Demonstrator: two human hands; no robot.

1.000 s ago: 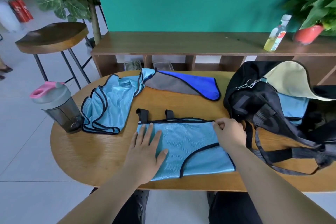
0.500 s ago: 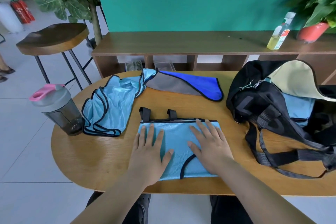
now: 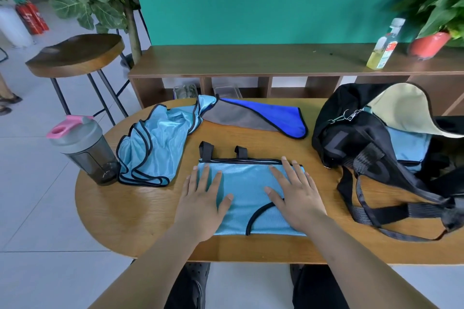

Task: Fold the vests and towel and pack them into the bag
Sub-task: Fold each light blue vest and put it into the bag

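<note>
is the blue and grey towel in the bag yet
No, the towel lies on the table, beyond the folded vest and to the left of the bag.

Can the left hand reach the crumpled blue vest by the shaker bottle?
Probably yes: the left hand rests flat on the folded vest, holding nothing, and only bare table separates it from the crumpled vest.

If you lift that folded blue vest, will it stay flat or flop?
Probably flops: the folded light-blue mesh vest is thin cloth, like the crumpled light-blue vest beside it. Likely light too. The left hand and right hand press it flat, so it might unfold once released.
</note>
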